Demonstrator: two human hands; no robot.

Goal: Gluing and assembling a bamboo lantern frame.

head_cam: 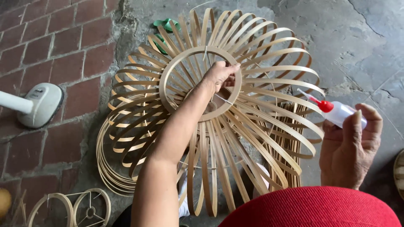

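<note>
Gripping the round wooden ring (201, 83) at the top of a bamboo lampshade frame (219, 113), the left hand (219, 75) has its fingers curled closed over the ring's right-hand rim, the arm reaching up across the frame from the bottom of the view. The frame is a wide cage of thin bent bamboo strips that fan out from the ring on every side; it rests on the grey concrete floor (357, 42), roughly in the middle of the view, with its near edge close to the person's red-clad lap (311, 208).

The right hand (349, 147) is off to the right of the frame, apart from it, with fingers and thumb wrapped shut around a small clear squeeze bottle (341, 113). The bottle's red nozzle (320, 103) points left and slightly up toward the outer strips, its tip just beside them; whether it touches one cannot be told.

Under the frame's left side lies a stack of loose bamboo hoops (108, 168), and a bundle of straight strips (290, 159) shows through the frame on the right. Two smaller rings with wire spokes (71, 206) lie at the bottom left corner of the floor. A white fan base (40, 105) stands on the red brick paving (50, 42) at the left edge, and something green (166, 25) peeks out behind the frame's far side.
</note>
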